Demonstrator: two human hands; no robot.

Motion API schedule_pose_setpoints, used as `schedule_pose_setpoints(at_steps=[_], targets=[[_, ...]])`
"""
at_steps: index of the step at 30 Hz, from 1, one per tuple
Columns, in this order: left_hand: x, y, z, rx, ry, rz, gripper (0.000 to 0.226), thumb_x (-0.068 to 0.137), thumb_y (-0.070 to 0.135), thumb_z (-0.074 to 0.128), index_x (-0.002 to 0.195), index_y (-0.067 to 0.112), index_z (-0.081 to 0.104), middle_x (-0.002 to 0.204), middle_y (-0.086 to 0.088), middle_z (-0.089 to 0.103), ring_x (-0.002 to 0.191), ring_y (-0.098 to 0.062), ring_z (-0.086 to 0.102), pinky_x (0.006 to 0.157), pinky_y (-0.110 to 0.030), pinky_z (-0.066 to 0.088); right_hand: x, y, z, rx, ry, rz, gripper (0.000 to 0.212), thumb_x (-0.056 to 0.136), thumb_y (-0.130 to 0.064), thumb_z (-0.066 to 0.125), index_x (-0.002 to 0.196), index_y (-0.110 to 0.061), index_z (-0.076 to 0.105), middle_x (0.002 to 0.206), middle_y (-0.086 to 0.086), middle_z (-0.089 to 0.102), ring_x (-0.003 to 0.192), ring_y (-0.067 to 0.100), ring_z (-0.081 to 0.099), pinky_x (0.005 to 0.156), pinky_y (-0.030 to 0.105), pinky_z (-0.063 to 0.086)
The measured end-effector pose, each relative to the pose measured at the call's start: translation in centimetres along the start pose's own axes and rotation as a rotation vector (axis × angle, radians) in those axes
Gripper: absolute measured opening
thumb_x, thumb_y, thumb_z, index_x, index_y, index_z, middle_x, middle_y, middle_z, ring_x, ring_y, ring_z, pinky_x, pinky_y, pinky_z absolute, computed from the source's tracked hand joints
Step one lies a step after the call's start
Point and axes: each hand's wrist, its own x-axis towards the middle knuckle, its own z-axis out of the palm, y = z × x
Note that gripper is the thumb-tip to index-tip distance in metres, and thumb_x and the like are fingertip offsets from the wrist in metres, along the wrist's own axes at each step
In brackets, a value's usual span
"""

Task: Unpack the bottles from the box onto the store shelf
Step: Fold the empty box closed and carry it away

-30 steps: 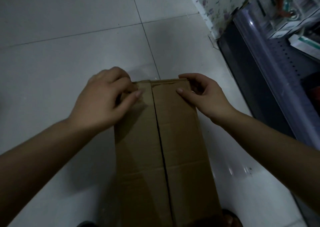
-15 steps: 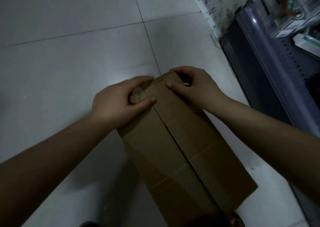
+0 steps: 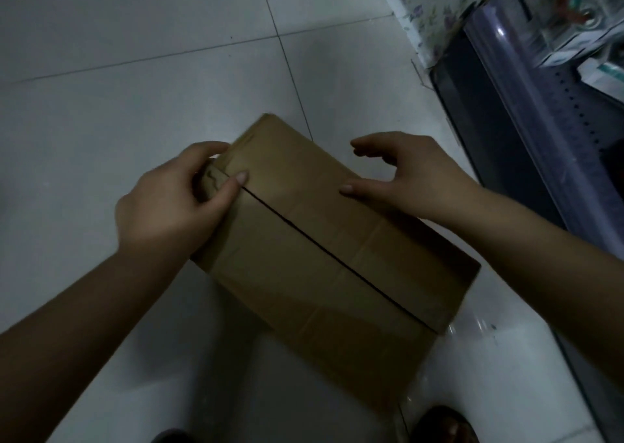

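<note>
Now the box (image 3: pixel 324 240), swung slantwise on the floor (image 3: pixel 135 105) beside the shelf (image 3: pixel 526 111), is gripped only by the left hand (image 3: pixel 172 206), the right hand (image 3: pixel 412 175) lifted off, fingers spread; flaps still closed, bottles unseen.

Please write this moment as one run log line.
box: closed, on floor | left hand: grips far end | right hand: open, thumb on top

1 cardboard box (image 3: pixel 324 240), flaps closed; 2 hands: left (image 3: pixel 175 203), right (image 3: pixel 405 175); 1 store shelf (image 3: pixel 540 111).
</note>
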Motion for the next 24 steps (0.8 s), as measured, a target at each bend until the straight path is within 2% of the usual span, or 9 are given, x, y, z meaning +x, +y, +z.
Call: schedule_pose_setpoints(at_steps=[2,6,7,10,12,14,16,20,24], targets=[[0.1,-1.3,-0.5,-0.012,0.048,-0.068,0.044,0.086,0.064,0.048,0.126,0.045,0.048,0.114,0.008,0.064,0.106,-0.023,0.060,0.075,-0.038,0.050,-0.3,0.5,-0.7,-0.027,0.008,0.018,0.071,0.076,-0.051,0.070,0.138,-0.027,0.047,0.138,-0.009,0.052,0.115,-0.001,0.043,0.095,0.019,0.033],[0.5,-4.2,-1.5,-0.190,0.134,-0.296,0.055,0.076,0.077,0.047,0.124,0.050,0.045,0.122,0.008,0.060,0.110,-0.024,0.058,0.084,-0.054,0.053,-0.6,1.9,-0.8,0.072,0.074,0.077,0.063,0.079,-0.045,0.071,0.134,-0.022,0.053,0.130,-0.007,0.059,0.111,-0.001,0.047,0.088,0.008,0.035],[0.3,-4.4,-1.7,-0.238,0.149,-0.348,0.055,0.075,0.077,0.048,0.123,0.049,0.045,0.122,0.008,0.059,0.110,-0.024,0.058,0.083,-0.056,0.053,-0.5,2.1,-0.5,0.136,0.093,0.102,0.060,0.079,-0.043,0.071,0.132,-0.021,0.055,0.126,-0.006,0.061,0.111,0.001,0.051,0.088,0.010,0.039],[-0.7,-3.8,-1.4,-0.400,0.148,-0.450,0.045,0.079,0.066,0.055,0.116,0.041,0.048,0.117,0.009,0.055,0.107,-0.026,0.057,0.079,-0.053,0.054,-0.3,2.6,0.8,0.391,0.206,0.217,0.050,0.077,-0.042,0.073,0.121,-0.020,0.063,0.113,-0.005,0.067,0.104,0.011,0.063,0.093,0.030,0.052],[-1.9,-3.3,-0.7,-0.500,0.167,-0.502,0.045,0.080,0.062,0.056,0.115,0.034,0.047,0.116,0.005,0.057,0.104,-0.027,0.060,0.077,-0.051,0.054,-0.2,2.7,1.5,0.549,0.298,0.300,0.047,0.078,-0.043,0.073,0.116,-0.018,0.064,0.106,-0.005,0.068,0.097,0.010,0.066,0.086,0.030,0.055],[-3.1,-2.6,0.1,-0.602,0.181,-0.555,0.034,0.085,0.056,0.056,0.113,0.038,0.046,0.109,0.009,0.055,0.102,-0.024,0.060,0.080,-0.049,0.055,-0.3,2.6,1.8,0.642,0.365,0.347,0.046,0.081,-0.043,0.070,0.118,-0.017,0.063,0.107,-0.006,0.068,0.096,0.008,0.066,0.080,0.023,0.055],[-4.1,-2.0,0.9,-0.689,0.190,-0.577,0.024,0.091,0.047,0.054,0.112,0.041,0.044,0.104,0.014,0.051,0.103,-0.021,0.058,0.081,-0.043,0.054,-0.7,2.5,1.7,0.664,0.349,0.350,0.042,0.087,-0.042,0.063,0.123,-0.020,0.061,0.110,-0.008,0.067,0.097,0.006,0.065,0.079,0.020,0.052],[-4.7,-1.0,1.3,-0.784,0.143,-0.641,0.022,0.094,0.042,0.051,0.114,0.046,0.042,0.113,0.011,0.048,0.105,-0.017,0.055,0.086,-0.042,0.052,-1.7,2.8,0.9,0.719,0.171,0.313,0.036,0.097,-0.038,0.047,0.132,-0.034,0.052,0.114,-0.011,0.064,0.100,0.008,0.062,0.080,0.027,0.049],[-4.0,-0.9,0.6,-0.689,0.034,-0.550,0.023,0.093,0.044,0.050,0.114,0.049,0.043,0.122,0.003,0.050,0.102,-0.018,0.057,0.079,-0.041,0.053,-2.5,3.4,1.1,0.664,0.195,0.294,0.040,0.096,-0.042,0.046,0.136,-0.035,0.048,0.118,-0.012,0.062,0.103,0.005,0.060,0.083,0.025,0.049]])
